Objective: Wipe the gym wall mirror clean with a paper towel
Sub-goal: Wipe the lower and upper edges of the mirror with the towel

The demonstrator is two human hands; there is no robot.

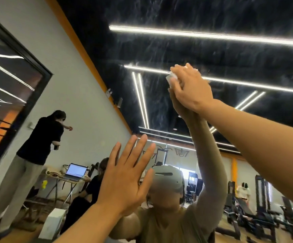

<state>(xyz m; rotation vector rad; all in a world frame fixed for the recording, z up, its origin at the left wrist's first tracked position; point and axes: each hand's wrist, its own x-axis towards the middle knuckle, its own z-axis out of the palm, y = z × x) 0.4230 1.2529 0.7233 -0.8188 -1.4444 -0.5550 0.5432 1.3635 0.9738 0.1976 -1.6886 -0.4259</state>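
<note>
Streaked glass fills nearly everything ahead of me: the large gym wall mirror [186, 46], smeared with pale wipe marks across the reflected black ceiling and its long white strip lights [203, 35]. High up and right of centre, my right hand [190, 88] presses a small crumpled white paper towel [170, 78] against the glass. My fingers are curled over the wad so that only its left edge and a bit above my fingertips show. The reflection of that hand and arm meets it from below, palm to palm.

Lower and to the left, my left hand [126, 176] lies flat against the mirror, fingers straight and spread, thumb out to the right, holding nothing. Both my forearms reach up from the near edge, bare.

Just beside the left hand, to its right, the glass shows my own reflection in an olive-tan top with a pale headset.

Further left in the reflection, a person in a black top and grey trousers [37, 146] stands facing a grey wall, one arm stretched out. Near them an open laptop with a lit screen [75, 171] sits on a folding table, and another person sits close beside it. A dark-framed doorway [16, 88] occupies the far left. On the right, black weight machines and benches [264, 207] stand on a wooden floor.
</note>
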